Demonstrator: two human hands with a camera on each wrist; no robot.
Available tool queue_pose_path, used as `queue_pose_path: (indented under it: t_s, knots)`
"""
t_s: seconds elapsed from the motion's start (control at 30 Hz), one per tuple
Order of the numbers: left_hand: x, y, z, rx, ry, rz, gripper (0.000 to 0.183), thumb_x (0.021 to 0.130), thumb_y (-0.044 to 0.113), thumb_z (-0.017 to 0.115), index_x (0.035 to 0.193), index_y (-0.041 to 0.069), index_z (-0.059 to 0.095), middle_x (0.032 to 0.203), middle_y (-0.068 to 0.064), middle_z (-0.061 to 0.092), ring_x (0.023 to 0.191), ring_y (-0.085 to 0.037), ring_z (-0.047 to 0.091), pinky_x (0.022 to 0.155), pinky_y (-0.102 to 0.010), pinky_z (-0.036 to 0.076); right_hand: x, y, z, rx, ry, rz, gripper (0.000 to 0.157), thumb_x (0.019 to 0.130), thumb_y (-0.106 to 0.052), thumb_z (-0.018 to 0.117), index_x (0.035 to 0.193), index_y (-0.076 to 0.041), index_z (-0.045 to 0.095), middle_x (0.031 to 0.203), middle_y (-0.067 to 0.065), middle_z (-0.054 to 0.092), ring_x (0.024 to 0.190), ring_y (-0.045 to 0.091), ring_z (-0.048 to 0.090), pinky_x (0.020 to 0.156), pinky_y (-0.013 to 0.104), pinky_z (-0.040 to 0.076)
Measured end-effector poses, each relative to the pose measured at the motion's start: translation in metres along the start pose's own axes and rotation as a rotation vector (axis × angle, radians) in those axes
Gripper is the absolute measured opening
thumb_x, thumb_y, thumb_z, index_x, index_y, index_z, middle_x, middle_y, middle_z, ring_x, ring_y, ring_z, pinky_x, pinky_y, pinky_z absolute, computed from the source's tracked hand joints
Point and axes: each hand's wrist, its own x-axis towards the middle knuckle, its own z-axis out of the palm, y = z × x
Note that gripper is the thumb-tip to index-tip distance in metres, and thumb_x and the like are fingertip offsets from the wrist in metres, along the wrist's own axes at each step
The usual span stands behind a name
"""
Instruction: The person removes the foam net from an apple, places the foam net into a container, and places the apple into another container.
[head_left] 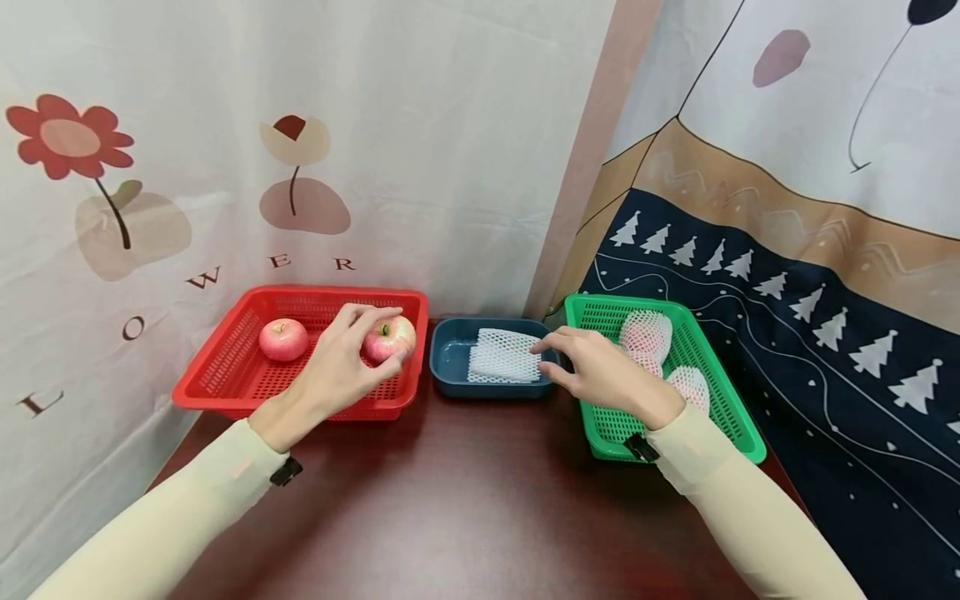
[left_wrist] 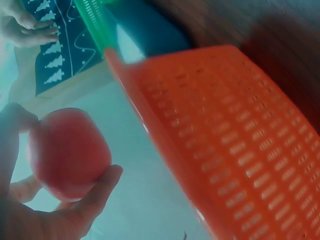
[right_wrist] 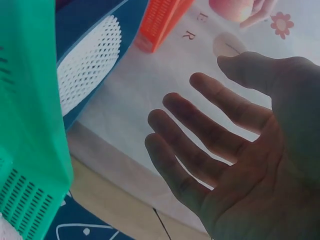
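Observation:
My left hand (head_left: pixel 333 362) grips a red-and-yellow apple (head_left: pixel 390 338) between thumb and fingers, over the right end of the red basket (head_left: pixel 225 350). In the left wrist view this apple (left_wrist: pixel 70 152) shows beside the basket's slotted wall. A second apple (head_left: pixel 283 340) lies in the basket, to the left. My right hand (head_left: pixel 603 371) holds nothing; its fingers are spread and slightly bent in the right wrist view. Its fingertips reach the right end of the blue tray (head_left: pixel 487 390), where white foam net sleeves (head_left: pixel 504 357) lie flat.
At the right stands a green basket (head_left: pixel 611 425), partly behind my right forearm. Several fruits in white foam nets (head_left: pixel 688 387) lie in it. The brown table (head_left: pixel 480 492) runs in front of the containers, and printed cloth (head_left: pixel 465 150) hangs behind them.

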Motion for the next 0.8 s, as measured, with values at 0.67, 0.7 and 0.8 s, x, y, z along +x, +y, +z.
queue_pose_path:
  t_s: [0.67,0.7,0.8]
  knots:
    - [0.032,-0.04,-0.032,0.119,-0.212,-0.191,0.063,0.103,0.03,0.081,0.159,0.007,0.063,0.141,-0.026,0.064,0.13,-0.043,0.057,0.1,-0.061,0.056,-0.033,0.02,-0.013,-0.014,0.063,0.088,0.035,0.113,-0.02,0.077,0.147,-0.01,0.077,0.154,0.016,0.074,0.146,0.042,0.069,0.123,0.067,0.058]
    - [0.033,-0.041,-0.033,0.123,-0.222,-0.203,0.063,0.103,0.031,0.08,0.159,0.007,0.063,0.142,-0.027,0.063,0.13,-0.045,0.057,0.101,-0.063,0.056,-0.035,0.022,-0.014,-0.017,0.068,0.087,0.035,0.113,-0.02,0.077,0.147,-0.01,0.077,0.154,0.016,0.074,0.147,0.043,0.068,0.123,0.068,0.057]
    - [0.037,-0.048,-0.037,0.137,-0.245,-0.23,0.066,0.103,0.034,0.08,0.159,0.006,0.061,0.145,-0.03,0.061,0.133,-0.05,0.056,0.103,-0.07,0.055,-0.038,0.026,-0.014,-0.021,0.082,0.091,0.037,0.113,-0.019,0.078,0.148,-0.008,0.076,0.155,0.017,0.073,0.148,0.043,0.067,0.124,0.069,0.056]
